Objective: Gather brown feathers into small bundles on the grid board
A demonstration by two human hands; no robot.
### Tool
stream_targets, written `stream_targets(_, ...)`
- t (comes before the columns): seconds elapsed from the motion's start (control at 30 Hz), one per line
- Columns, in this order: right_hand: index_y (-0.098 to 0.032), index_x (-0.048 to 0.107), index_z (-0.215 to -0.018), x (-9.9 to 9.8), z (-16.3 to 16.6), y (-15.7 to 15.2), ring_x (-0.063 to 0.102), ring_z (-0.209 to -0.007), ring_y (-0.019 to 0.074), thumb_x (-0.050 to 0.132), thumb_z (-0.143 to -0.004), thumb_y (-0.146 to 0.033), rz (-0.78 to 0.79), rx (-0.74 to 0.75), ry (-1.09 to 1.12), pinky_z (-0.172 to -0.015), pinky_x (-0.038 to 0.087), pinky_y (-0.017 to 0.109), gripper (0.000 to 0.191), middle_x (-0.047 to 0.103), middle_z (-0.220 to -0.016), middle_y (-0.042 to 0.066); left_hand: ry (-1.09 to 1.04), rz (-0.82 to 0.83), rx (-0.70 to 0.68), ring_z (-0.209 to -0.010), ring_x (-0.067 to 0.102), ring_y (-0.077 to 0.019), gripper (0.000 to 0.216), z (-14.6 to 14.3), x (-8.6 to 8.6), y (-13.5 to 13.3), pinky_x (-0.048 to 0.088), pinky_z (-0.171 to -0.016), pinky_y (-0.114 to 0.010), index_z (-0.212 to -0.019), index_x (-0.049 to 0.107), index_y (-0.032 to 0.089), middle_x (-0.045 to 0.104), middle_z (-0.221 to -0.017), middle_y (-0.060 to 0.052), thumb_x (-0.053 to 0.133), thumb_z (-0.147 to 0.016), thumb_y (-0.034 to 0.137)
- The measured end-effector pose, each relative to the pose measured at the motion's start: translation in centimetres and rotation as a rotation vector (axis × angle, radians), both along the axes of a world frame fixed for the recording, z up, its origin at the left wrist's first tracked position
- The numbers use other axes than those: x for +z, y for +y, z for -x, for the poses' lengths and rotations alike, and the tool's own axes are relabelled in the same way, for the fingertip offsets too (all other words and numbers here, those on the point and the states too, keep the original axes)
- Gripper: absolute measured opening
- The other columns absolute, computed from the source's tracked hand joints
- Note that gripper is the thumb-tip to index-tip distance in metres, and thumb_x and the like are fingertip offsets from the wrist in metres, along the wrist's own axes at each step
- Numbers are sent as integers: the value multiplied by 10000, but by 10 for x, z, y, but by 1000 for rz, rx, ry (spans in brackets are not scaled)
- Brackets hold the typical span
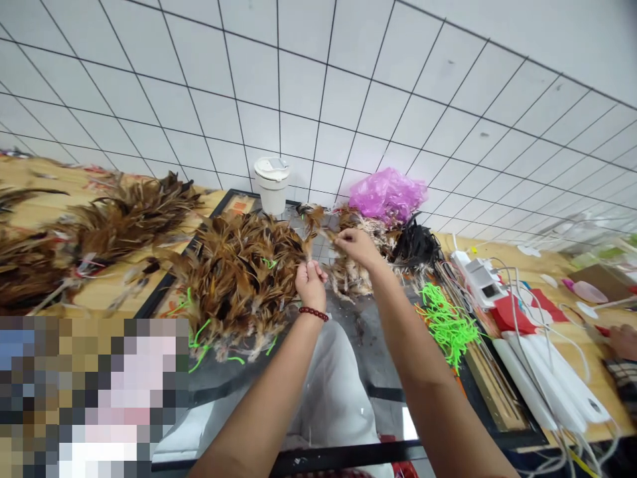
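White tiled wall (199, 99) backs the dark desk (363, 342) in the head view, where a brown feather pile (239, 272) lies to the left and a paler feather pile (348, 272) to the right, near a tangle of green cord (448, 325). Between the piles, the left hand (311, 281) is closed, thumb on curled fingers, around the lower end of a small feather tuft (308, 248); the right hand (356, 245) has its fingertips drawn together on what looks like the end of a brown feather (324, 232). Both should be almost weightless, soft and easily ruffled along the vanes, stiffer at the quill; a light fingertip pinch at the quill end seems best, since squeezing higher could crease them.
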State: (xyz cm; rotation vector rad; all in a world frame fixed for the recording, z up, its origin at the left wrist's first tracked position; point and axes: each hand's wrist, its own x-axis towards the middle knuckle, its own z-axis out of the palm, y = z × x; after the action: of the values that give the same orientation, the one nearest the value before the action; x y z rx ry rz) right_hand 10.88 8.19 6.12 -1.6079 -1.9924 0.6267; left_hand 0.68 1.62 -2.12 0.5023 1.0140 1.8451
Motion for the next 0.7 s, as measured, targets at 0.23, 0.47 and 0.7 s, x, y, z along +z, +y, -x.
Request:
stream_targets(0.23, -160, 638, -857, -21, -53, -68, 511, -604, 118, 658, -671, -441, 99, -117, 428, -602, 419, 248, 337, 606, -696, 5, 25, 11, -4, -437, 454, -54, 251, -2, 1, 1, 350, -436, -179, -700, 489, 182, 447, -552, 61, 533, -843, 382)
stream_targets(0.47, -191, 673, -735, -55, -60, -119, 549, -598, 150, 571, -758, -515, 11, -362, 43, -584, 383, 255, 340, 636, -638, 20, 48, 40, -16, -436, 457, -44, 209, -5, 2, 3, 342, -432, -158, -719, 513, 172, 458, -550, 62, 530, -847, 336)
stream_targets(0.7, -223, 683, -745, -57, -45, -122, 586, -659, 179, 576, -729, -599, 93, -482, -320, -554, 321, 251, 391, 676, -706, 61, 44, 32, -9, -419, 446, -49, 194, -6, 3, 4, 330, -416, -162, -710, 520, 171, 458, -536, 61, 519, -846, 309)
